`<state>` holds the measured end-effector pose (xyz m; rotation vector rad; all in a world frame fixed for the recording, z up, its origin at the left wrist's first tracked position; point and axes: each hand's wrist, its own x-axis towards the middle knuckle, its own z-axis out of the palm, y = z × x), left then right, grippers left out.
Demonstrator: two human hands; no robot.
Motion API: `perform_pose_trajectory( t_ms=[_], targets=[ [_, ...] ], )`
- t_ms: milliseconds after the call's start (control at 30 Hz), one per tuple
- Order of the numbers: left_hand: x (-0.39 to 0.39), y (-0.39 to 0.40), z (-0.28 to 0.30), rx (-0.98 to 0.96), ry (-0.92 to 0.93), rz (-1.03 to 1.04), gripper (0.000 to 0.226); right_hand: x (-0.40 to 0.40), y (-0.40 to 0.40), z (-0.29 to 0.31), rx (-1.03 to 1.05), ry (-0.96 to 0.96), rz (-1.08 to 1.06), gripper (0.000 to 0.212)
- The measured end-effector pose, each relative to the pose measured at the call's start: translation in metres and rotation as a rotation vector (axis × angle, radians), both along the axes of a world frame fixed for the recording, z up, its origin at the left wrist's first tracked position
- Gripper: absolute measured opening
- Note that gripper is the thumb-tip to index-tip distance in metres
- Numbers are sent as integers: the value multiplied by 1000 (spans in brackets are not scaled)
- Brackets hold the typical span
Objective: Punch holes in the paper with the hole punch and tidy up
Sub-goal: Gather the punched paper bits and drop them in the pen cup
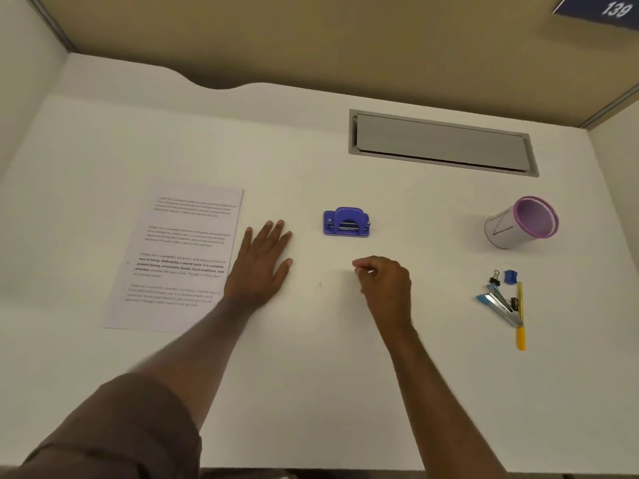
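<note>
the blue hole punch [346,221] sits upright near the middle of the white tabletop [311,375], with nothing touching it. the paper [179,257], a printed sheet with several blocks of text, lies flat well to its left, slightly turned. between them the left hand [261,262] rests palm down on the tabletop, fingers spread and flat, holding nothing, its edge just beside the right margin of the paper. the right hand [383,281] is nearer the person than the punch and a little to its right, fingers curled with thumb and forefinger pinched together; whether something tiny is between them cannot be told.

farther right a pen cup [518,224] with a purple rim lies tipped on its side, its mouth facing the camera. near it toward the person is a small cluster: a black binder clip [494,277], a small blue object [510,276], a stapler [499,303] with a light blue handle, and a yellow pen [520,316] just beside the stapler.

at the back of the tabletop a grey cable hatch [442,143] is set into the surface. beige partition walls [311,39] enclose the desk, and a dark blue sign [603,10] reading 139 shows at the upper right.
</note>
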<state>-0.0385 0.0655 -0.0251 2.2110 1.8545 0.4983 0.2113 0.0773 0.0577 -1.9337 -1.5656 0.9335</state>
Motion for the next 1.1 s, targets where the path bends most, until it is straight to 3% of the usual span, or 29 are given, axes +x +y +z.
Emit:
perform_pose_trajectory(
  t_ms=[133, 333, 633, 867, 1100],
  targets=[
    [-1, 0, -3, 19, -14, 4, 56, -23, -18, -22, 16, -307, 287, 19],
    [-1, 0, -5, 39, -44, 9, 54, -31, -11, -27, 48, -482, 631, 28],
    [0, 0, -8, 62, -41, 14, 54, -26, 2, -21, 91, -676, 902, 24],
    [0, 1, -8, 58, -40, 13, 54, -27, -2, -21, 222, -759, 972, 5],
    [0, 1, -6, 38, -29, 13, 54, -29, 0, -24, 406, -771, 946, 17]
  ],
)
